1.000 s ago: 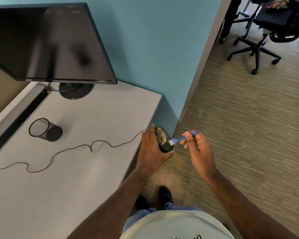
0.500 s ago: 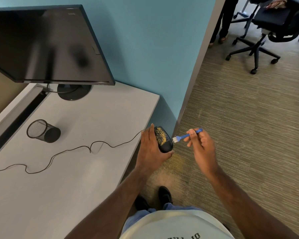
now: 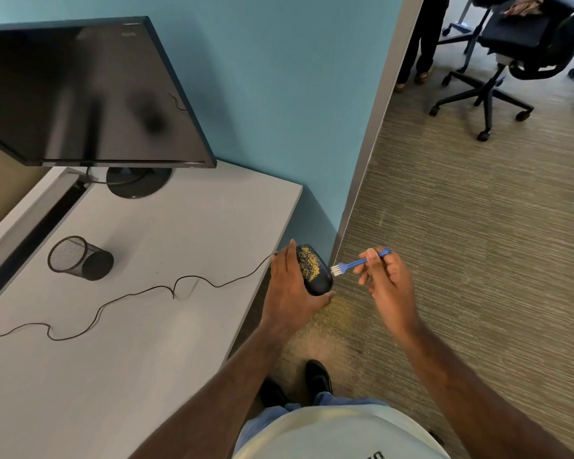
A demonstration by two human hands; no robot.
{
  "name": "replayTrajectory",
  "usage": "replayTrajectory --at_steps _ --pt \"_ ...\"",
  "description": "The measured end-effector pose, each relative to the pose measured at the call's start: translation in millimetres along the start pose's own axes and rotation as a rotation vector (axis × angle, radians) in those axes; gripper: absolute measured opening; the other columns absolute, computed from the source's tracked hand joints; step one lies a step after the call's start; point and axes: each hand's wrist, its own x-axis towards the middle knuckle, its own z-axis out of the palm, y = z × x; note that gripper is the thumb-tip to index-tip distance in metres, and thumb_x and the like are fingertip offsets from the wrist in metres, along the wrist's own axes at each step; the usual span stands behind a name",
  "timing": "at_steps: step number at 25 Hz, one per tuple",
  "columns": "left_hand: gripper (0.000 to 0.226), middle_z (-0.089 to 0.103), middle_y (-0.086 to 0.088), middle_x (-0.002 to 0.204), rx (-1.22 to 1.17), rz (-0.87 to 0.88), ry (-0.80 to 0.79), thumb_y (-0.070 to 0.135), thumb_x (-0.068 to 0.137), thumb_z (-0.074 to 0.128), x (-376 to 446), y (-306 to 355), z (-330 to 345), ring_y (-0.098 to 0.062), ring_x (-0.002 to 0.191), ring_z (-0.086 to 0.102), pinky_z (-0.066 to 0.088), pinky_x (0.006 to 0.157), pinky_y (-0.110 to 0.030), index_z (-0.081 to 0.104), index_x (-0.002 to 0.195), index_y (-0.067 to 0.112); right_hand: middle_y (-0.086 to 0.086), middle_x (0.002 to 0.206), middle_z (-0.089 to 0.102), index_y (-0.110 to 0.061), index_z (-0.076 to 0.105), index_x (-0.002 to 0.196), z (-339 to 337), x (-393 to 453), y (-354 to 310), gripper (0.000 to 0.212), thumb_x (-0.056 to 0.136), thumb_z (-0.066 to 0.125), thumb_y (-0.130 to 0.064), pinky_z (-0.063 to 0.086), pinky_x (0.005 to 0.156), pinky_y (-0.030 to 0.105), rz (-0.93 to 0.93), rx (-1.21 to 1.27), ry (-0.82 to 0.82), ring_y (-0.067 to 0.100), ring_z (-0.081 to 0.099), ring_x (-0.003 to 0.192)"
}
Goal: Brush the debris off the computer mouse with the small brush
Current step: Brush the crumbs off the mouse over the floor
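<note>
Room: an office corner with a teal wall [image 3: 279, 77] and a striped grey-brown carpet [image 3: 478, 243].
Desk: a pale grey desk [image 3: 130, 342] stood against the wall, with its right edge next to the person.
Monitor: a dark monitor [image 3: 80, 94] stood at the back of the desk, tilted, on a round base.
Pen cup: a black mesh pen cup [image 3: 80, 258] lay on its side on the desk, with the open mouth towards the left.
Cable: a thin black cable [image 3: 130, 294] ran in loose curves across the desk up to the mouse.
Mouse: the black computer mouse [image 3: 314, 270] was held in the air just past the desk edge, above the carpet; yellow debris [image 3: 309, 265] covered a big part of its upper face.
Left hand: the left hand [image 3: 292, 293] was closed around the mouse from the left side and from below.
Brush: the small blue brush [image 3: 358, 262] pointed its white bristles to the mouse, very close to its right edge; contact could not be told.
Right hand: the right hand [image 3: 388, 279] pinched the brush handle between thumb and fingers.
Floor: some yellowish dust [image 3: 328, 326] lay on the carpet under the hands, near the black shoes [image 3: 317, 376].
Background: an office chair [image 3: 511, 54] on wheels stood at the top right.
</note>
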Motion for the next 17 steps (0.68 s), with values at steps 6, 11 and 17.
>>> replayTrajectory --at_steps 6,11,17 --pt "0.13 0.023 -0.002 0.157 0.018 0.007 0.005 0.071 0.065 0.079 -0.7 2.4 3.9 -0.028 0.148 0.022 0.038 0.115 -0.051 0.003 0.158 0.022 0.004 0.083 0.073 -0.01 0.067 0.106 5.8 -2.2 1.9 0.023 0.113 0.049 -0.022 0.044 0.053 0.015 0.071 0.016 -0.02 0.008 0.06 0.062" --pt "0.131 0.024 -0.002 0.156 0.027 -0.003 0.003 0.068 0.064 0.081 -2.3 0.7 5.0 -0.027 0.148 0.022 0.036 0.117 -0.05 0.003 0.158 0.023 0.003 0.082 0.074 -0.009 0.068 0.105 2.9 -4.0 -2.7 0.023 0.114 0.05 -0.021 0.045 0.056 0.012 -0.031 -0.066 -0.064 0.005 0.06 0.062" --pt "0.127 0.034 -0.009 0.15 0.08 0.077 0.061 0.065 0.066 0.082 -5.3 3.7 4.7 -0.022 0.142 0.028 0.036 0.116 -0.049 0.01 0.157 0.013 -0.004 0.082 0.076 -0.018 0.071 0.105 24.1 -15.1 -4.6 0.023 0.11 0.055 -0.034 0.054 0.061 0.021 -0.098 -0.23 -0.214 0.007 0.068 0.067"
